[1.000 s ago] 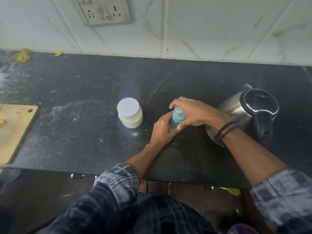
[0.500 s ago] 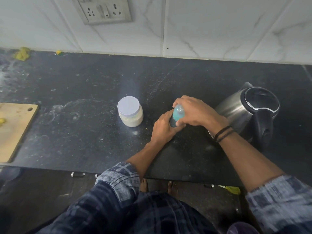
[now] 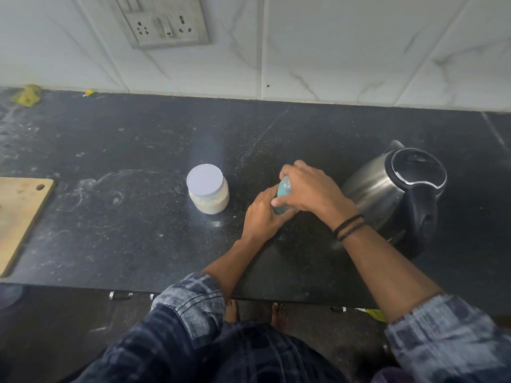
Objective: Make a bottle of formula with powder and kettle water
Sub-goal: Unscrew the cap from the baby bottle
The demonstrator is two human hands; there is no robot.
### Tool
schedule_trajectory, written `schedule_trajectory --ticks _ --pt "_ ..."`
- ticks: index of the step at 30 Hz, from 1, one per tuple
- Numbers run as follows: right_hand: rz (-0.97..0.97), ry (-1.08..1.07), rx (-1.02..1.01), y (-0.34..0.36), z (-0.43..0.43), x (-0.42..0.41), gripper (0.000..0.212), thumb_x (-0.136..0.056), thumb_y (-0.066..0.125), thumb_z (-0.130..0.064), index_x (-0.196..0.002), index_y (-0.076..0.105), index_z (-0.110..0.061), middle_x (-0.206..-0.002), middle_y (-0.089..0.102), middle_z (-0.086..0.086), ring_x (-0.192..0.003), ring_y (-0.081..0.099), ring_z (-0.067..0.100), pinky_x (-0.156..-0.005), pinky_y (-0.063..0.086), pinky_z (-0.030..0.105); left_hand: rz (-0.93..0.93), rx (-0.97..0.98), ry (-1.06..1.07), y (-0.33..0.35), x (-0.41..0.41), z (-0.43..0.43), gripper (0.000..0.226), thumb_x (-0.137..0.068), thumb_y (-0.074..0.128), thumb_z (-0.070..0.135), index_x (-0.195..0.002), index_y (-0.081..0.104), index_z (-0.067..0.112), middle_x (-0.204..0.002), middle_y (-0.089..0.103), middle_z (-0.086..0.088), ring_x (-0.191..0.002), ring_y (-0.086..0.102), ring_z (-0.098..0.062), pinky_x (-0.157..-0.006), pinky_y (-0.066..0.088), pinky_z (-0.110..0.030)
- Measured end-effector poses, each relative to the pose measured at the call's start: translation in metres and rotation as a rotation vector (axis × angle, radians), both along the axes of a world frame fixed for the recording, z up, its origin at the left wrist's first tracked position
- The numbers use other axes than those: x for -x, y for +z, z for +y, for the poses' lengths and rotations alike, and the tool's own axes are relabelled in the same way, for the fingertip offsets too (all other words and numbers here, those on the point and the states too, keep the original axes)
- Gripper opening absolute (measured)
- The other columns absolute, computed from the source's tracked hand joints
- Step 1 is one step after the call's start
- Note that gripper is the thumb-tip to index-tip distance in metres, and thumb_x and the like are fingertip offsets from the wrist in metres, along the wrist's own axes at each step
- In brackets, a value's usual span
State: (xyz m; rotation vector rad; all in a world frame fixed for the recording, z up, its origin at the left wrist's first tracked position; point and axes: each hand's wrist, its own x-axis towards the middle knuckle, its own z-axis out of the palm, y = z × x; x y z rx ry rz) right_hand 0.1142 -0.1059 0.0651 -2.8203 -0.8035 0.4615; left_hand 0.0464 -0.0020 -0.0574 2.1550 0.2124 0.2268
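Observation:
A small teal baby bottle [image 3: 283, 190] stands on the black counter [image 3: 138, 217], mostly hidden by both hands. My left hand [image 3: 262, 217] grips its lower body from the near side. My right hand [image 3: 309, 189] curls over its top from above and the right. A clear jar of pale formula powder [image 3: 208, 193] with a white lid on stands to the left of the bottle, apart from my hands. The steel kettle [image 3: 392, 189] with a black lid and handle stands on the right, just behind my right wrist.
A wooden cutting board [image 3: 19, 217] lies at the left edge of the counter. A wall socket plate [image 3: 163, 23] sits on the tiled wall behind. Yellow scraps [image 3: 27, 95] lie at the far left back of the counter. The counter's front edge runs just above my feet.
My right hand has shifted a little on the bottle's top, covering more of it. The left hand stays on the bottle's body. Jar and kettle have not moved.

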Motion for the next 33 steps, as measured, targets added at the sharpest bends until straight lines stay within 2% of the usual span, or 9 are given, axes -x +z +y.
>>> schedule_trajectory --ticks 7,12,15,17,20,22,25,29,33 --pt "0.003 0.006 -0.022 -0.003 0.0 0.003 0.044 -0.082 0.078 -0.015 -0.12 0.056 -0.019 -0.118 0.054 0.002 -0.098 0.053 0.021 -0.074 0.042 0.03 0.01 0.006 0.004 0.0 0.0 -0.001 0.056 -0.083 0.078 0.043 -0.133 0.058 0.025 -0.123 0.066 0.008 -0.11 0.06 -0.012 -0.093 0.052 -0.04" --pt "-0.007 -0.055 -0.066 -0.007 -0.003 0.008 0.056 -0.082 0.081 -0.039 -0.126 0.05 -0.024 -0.115 0.048 -0.001 -0.101 0.048 0.02 -0.074 0.04 0.034 -0.009 -0.006 0.002 -0.004 -0.001 -0.001 0.056 -0.084 0.079 0.04 -0.133 0.058 0.023 -0.121 0.066 0.008 -0.107 0.061 -0.012 -0.089 0.053 -0.043" --pt "-0.065 -0.081 -0.118 -0.012 -0.002 0.011 0.045 -0.083 0.077 -0.023 -0.121 0.052 -0.021 -0.116 0.056 0.002 -0.104 0.055 0.023 -0.072 0.04 0.032 -0.011 0.005 0.001 -0.004 0.0 -0.001 0.057 -0.083 0.08 0.037 -0.134 0.058 0.023 -0.122 0.066 0.008 -0.109 0.06 -0.013 -0.091 0.052 -0.042" --pt "-0.012 -0.062 -0.151 -0.011 -0.003 0.009 0.051 -0.08 0.078 -0.013 -0.123 0.051 -0.022 -0.12 0.057 0.001 -0.1 0.051 0.02 -0.072 0.04 0.03 -0.009 0.008 -0.006 -0.003 -0.001 0.0 0.056 -0.084 0.08 0.036 -0.133 0.058 0.022 -0.121 0.066 0.007 -0.108 0.059 -0.013 -0.091 0.052 -0.041" --pt "0.056 -0.043 -0.154 -0.008 -0.005 0.007 0.068 -0.077 0.086 -0.024 -0.131 0.045 -0.025 -0.123 0.05 -0.003 -0.1 0.045 0.017 -0.075 0.039 0.031 -0.007 0.015 -0.017 -0.002 0.0 0.0 0.053 -0.085 0.079 0.035 -0.131 0.058 0.021 -0.12 0.065 0.006 -0.106 0.059 -0.013 -0.09 0.052 -0.042" --pt "0.0 -0.069 -0.162 -0.011 -0.005 0.01 0.064 -0.078 0.085 -0.033 -0.128 0.047 -0.025 -0.121 0.05 -0.002 -0.099 0.046 0.017 -0.074 0.04 0.032 -0.013 0.013 -0.018 -0.003 0.0 0.0 0.053 -0.085 0.079 0.036 -0.132 0.057 0.021 -0.122 0.065 0.007 -0.108 0.059 -0.013 -0.09 0.052 -0.041" --pt "-0.027 -0.074 -0.19 -0.017 -0.006 0.011 0.05 -0.082 0.081 -0.02 -0.122 0.051 -0.023 -0.123 0.055 0.0 -0.105 0.052 0.02 -0.076 0.042 0.03 -0.004 0.009 -0.004 -0.003 0.0 -0.001 0.055 -0.084 0.079 0.036 -0.133 0.058 0.021 -0.118 0.066 0.007 -0.104 0.059 -0.014 -0.088 0.052 -0.042" --pt "0.065 -0.039 -0.217 -0.011 -0.007 0.008 0.07 -0.075 0.088 -0.025 -0.133 0.049 -0.026 -0.133 0.046 -0.001 -0.116 0.047 0.019 -0.087 0.048 0.033 0.0 0.024 -0.011 -0.002 0.0 -0.001 0.054 -0.085 0.078 0.036 -0.133 0.057 0.021 -0.121 0.065 0.006 -0.106 0.058 -0.013 -0.09 0.052 -0.04" --pt "0.017 -0.099 -0.248 -0.012 -0.009 0.006 0.048 -0.082 0.082 -0.027 -0.122 0.057 -0.023 -0.122 0.054 -0.001 -0.106 0.053 0.019 -0.08 0.041 0.03 -0.007 0.021 -0.019 -0.002 0.001 -0.001 0.055 -0.086 0.078 0.039 -0.135 0.057 0.022 -0.127 0.064 0.007 -0.112 0.056 -0.009 -0.094 0.05 -0.035"
